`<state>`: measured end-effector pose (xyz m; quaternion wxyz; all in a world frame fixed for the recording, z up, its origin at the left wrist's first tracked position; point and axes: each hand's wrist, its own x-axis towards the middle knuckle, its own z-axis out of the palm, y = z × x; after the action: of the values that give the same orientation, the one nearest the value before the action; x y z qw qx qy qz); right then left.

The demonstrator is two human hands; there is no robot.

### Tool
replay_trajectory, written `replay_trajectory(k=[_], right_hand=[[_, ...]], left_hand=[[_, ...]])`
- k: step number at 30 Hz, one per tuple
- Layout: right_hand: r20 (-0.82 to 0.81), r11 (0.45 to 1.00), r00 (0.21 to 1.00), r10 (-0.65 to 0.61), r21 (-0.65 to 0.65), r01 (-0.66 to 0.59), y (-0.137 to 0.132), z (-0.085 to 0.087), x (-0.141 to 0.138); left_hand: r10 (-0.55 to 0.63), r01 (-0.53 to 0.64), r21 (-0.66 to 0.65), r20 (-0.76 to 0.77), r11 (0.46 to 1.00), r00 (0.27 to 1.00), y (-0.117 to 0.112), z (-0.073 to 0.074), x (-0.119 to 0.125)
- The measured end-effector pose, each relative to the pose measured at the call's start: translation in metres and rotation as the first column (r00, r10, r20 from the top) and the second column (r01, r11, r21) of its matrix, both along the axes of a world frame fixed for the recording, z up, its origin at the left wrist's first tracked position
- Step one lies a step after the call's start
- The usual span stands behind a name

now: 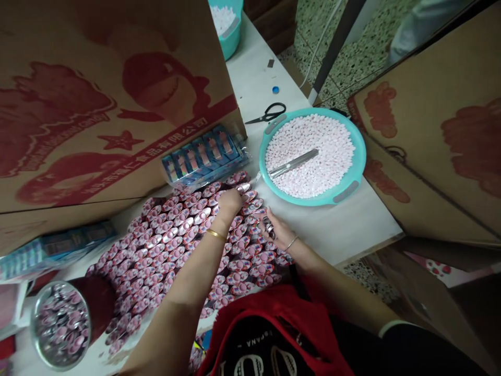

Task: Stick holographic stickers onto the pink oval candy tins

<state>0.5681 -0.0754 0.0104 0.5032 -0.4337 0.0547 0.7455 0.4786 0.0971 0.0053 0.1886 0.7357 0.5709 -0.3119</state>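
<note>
Rows of small pink oval-topped containers [168,250] stand packed together on the table in front of me. My left hand [230,201] is closed over the far right part of these rows, fingers pointing down; whatever it pinches is hidden beneath it. My right hand [278,231] curls round several small shiny pieces [268,226], silvery and dark, at the right edge of the rows. Just beyond is a turquoise basin [340,196] full of small white and pale pink candies [313,180], with a metal scoop-like trough [293,164] lying on them.
Black scissors [270,114] and a blue cap [275,90] lie behind the basin. A large cardboard box [109,94] stands at left, with wrapped blue packs [203,156] beside it. A metal pot [37,334] of pink-silver pieces is at lower left. More boxes [430,136] stand at right.
</note>
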Motion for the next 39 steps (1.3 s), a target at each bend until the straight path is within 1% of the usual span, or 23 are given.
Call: replay_trajectory(k=[3,5,6,7,9,10,11,12,15,17,19,20,21,22,24,25,27,29,30,32,34,36,39], right_hand=[[0.037,0.999,0.999,0.004,-0.037,-0.002,0.0,0.0,-0.004],[0.056,0.999,0.998,0.01,-0.038,-0.008,-0.001,0.002,-0.006],[0.075,0.999,0.997,0.008,-0.038,-0.005,-0.002,0.003,-0.006],[0.098,0.999,0.995,0.005,-0.037,-0.001,-0.002,0.005,-0.007],[0.15,0.999,0.989,0.004,-0.05,0.004,-0.004,0.008,-0.009],[0.171,0.998,0.985,0.005,-0.066,0.007,-0.004,0.009,-0.011],[0.188,0.996,0.982,0.008,-0.091,0.009,-0.005,0.01,-0.013],[0.2,0.993,0.98,0.012,-0.12,0.013,-0.005,0.011,-0.015],[0.178,0.985,0.984,0.026,-0.175,0.005,-0.007,0.009,-0.019],[0.153,0.988,0.987,0.04,-0.152,-0.016,-0.009,0.004,-0.019],[0.247,0.994,0.967,0.062,-0.102,-0.038,-0.012,-0.001,-0.015],[0.364,0.996,0.928,0.078,-0.066,-0.057,-0.013,-0.004,-0.013],[0.508,0.995,0.856,0.099,-0.027,-0.099,-0.013,-0.005,-0.009],[0.655,0.986,0.745,0.124,0.004,-0.167,-0.013,-0.006,-0.005],[0.864,0.93,0.463,0.197,-0.015,-0.368,-0.01,-0.005,0.004],[0.913,0.879,0.321,0.251,-0.076,-0.471,-0.007,-0.004,0.008],[0.928,0.738,0.06,0.368,-0.252,-0.625,0.001,0.0,0.014],[0.89,0.592,-0.142,0.433,-0.399,-0.7,0.009,0.003,0.018],[0.872,0.535,-0.218,0.439,-0.449,-0.716,0.012,0.004,0.018],[0.843,0.461,-0.316,0.435,-0.51,-0.727,0.019,0.004,0.017],[0.82,0.411,-0.371,0.436,-0.548,-0.728,0.023,0.002,0.015],[0.802,0.38,-0.391,0.452,-0.569,-0.729,0.026,-0.001,0.013],[0.802,0.388,-0.361,0.475,-0.56,-0.732,0.031,-0.004,0.01]], left_hand=[[-0.015,0.015,0.03,0.01,0.999,1.0,0.0,0.006,0.0],[-0.028,0.02,0.063,0.126,0.998,0.992,-0.01,0.012,-0.004],[-0.028,0.017,0.048,0.232,0.999,0.972,-0.02,0.015,-0.008],[-0.022,0.022,0.005,0.363,1.0,0.931,-0.032,0.018,-0.012],[0.012,0.069,-0.107,0.622,0.992,0.783,-0.059,0.023,-0.022],[0.027,0.096,-0.132,0.709,0.987,0.704,-0.073,0.025,-0.027],[0.027,0.105,-0.124,0.762,0.987,0.648,-0.085,0.026,-0.031],[0.015,0.097,-0.094,0.789,0.991,0.614,-0.095,0.026,-0.035],[-0.024,0.009,0.023,0.795,1.0,0.606,-0.106,0.024,-0.039],[-0.064,-0.028,0.106,0.768,0.994,0.637,-0.099,0.02,-0.037],[-0.154,0.003,0.21,0.702,0.978,0.695,-0.089,0.013,-0.035],[-0.212,0.054,0.251,0.661,0.966,0.72,-0.084,0.009,-0.034],[-0.269,0.114,0.278,0.625,0.954,0.733,-0.08,0.005,-0.034],[-0.319,0.171,0.292,0.599,0.941,0.734,-0.078,0.002,-0.035],[-0.384,0.25,0.3,0.583,0.921,0.716,-0.077,-0.003,-0.039],[-0.399,0.27,0.299,0.59,0.915,0.702,-0.078,-0.005,-0.042],[-0.389,0.254,0.299,0.613,0.92,0.687,-0.079,-0.006,-0.048],[-0.311,0.139,0.309,0.622,0.941,0.719,-0.079,-0.007,-0.05],[-0.254,0.06,0.319,0.614,0.946,0.747,-0.077,-0.007,-0.049],[-0.147,-0.062,0.331,0.568,0.941,0.809,-0.072,-0.009,-0.044],[-0.079,-0.089,0.305,0.495,0.948,0.865,-0.066,-0.011,-0.036],[-0.031,-0.084,0.253,0.418,0.964,0.908,-0.059,-0.012,-0.027],[0.039,-0.112,0.202,0.336,0.973,0.941,-0.05,-0.014,-0.019]])
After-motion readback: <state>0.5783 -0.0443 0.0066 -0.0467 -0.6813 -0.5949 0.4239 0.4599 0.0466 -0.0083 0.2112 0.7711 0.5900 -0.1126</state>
